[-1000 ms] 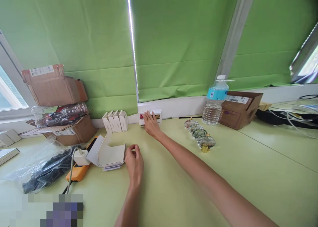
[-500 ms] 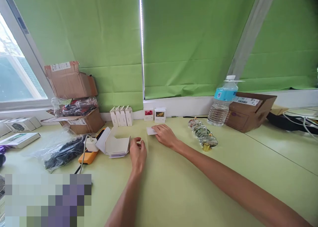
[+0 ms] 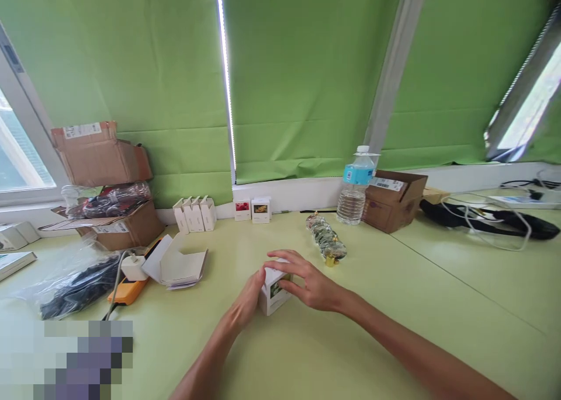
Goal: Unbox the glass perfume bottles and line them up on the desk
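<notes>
A small white box with a green picture on its side stands on the light green table, held between both hands. My left hand presses against its left side. My right hand wraps over its top and right side, fingers bent round it. Farther back, two white boxes with pictures, one red and one yellow, stand by the wall. To their left is a row of several narrow white boxes. Folded white card sheets lie open left of my hands.
At the right are a stack of round wrapped items, a water bottle and a brown carton. Far left hold stacked cartons, a bagged black item and an orange device with a plug.
Both hands have come together around a white box nearer the front; before, they were apart, the right on a small white piece. The view has shifted to the right.
</notes>
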Tool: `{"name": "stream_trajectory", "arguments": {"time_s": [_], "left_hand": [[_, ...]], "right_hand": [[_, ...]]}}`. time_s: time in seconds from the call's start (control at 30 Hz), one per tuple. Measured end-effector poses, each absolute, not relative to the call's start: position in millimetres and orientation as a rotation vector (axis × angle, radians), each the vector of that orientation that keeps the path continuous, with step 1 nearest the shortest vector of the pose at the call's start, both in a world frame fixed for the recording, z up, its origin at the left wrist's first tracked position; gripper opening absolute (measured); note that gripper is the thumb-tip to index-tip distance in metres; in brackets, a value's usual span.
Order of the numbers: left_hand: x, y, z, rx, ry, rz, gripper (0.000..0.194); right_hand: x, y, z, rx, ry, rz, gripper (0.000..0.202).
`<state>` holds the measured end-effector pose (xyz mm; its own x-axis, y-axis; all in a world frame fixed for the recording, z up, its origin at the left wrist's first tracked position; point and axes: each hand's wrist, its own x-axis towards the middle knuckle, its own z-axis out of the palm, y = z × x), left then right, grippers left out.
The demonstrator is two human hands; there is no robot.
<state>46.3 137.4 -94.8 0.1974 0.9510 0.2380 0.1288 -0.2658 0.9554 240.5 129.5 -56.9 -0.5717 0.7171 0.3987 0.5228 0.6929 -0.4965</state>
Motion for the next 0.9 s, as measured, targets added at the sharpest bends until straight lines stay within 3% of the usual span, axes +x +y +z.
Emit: {"name": "stream_trajectory", "arguments": {"time_s": [0.13, 0.23, 0.4, 0.53, 0.67, 0.9], "left_hand": [[50.2, 123.7, -89.7, 1.635, 0.765, 0.872, 0.055], [55.3, 119.2, -90.2, 1.653, 0.793, 0.850, 0.058], [64.8, 119.2, -91.0, 1.784, 0.834, 0.881, 0.074], [67.3, 119.7, -93.1, 2.009, 1.053, 0.951, 0.076], [72.0, 115.8, -95.0, 2.197, 1.218, 0.966, 0.060], [76.7, 112.4, -90.4, 2.429, 1.333, 0.944, 0.059]], "right_hand": [[247.4, 117.7, -62.1, -1.111, -2.243, 0.381, 0.042], [248.8, 113.1, -65.1, -1.250, -2.041, 0.443, 0.046], [251.6, 109.9, -60.7, -1.300, -1.720, 1.059, 0.057], [254.8, 107.4, -50.1, -1.118, -1.619, 1.444, 0.042], [257.3, 106.9, -43.5, -1.097, -1.495, 1.553, 0.036], [262.5, 107.6, -44.1, -1.127, -1.489, 1.663, 0.031]]}}
